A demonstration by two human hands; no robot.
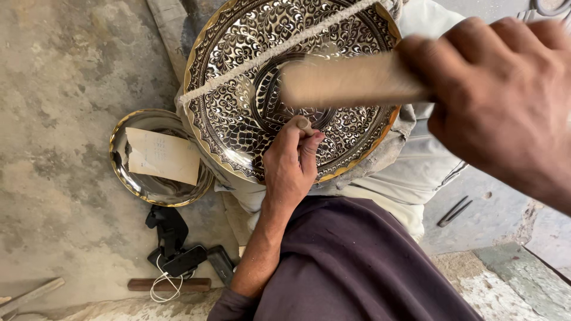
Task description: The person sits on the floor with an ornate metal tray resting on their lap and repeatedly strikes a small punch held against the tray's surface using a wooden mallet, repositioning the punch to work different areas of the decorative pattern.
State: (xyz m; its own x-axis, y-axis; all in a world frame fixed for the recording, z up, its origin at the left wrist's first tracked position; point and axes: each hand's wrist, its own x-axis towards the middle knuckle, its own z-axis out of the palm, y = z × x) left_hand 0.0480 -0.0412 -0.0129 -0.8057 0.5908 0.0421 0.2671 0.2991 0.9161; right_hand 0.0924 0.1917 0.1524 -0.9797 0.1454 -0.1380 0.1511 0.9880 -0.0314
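Two bare hands are at work, the left hand (pixel 290 161) and the right hand (pixel 498 101). Two round metal plates are in view: one large engraved plate (pixel 238 113) with a floral pattern and one smaller plain plate (pixel 128 172) beside it. One wooden mallet (pixel 351 80), one small punch tool (pixel 304 125), one white cord (pixel 267 56), one sheet of paper (pixel 162 156), one wooden-handled tool (pixel 169 285) on the floor, one pair of metal tongs (pixel 455 211) and one dark phone (pixel 185 260).
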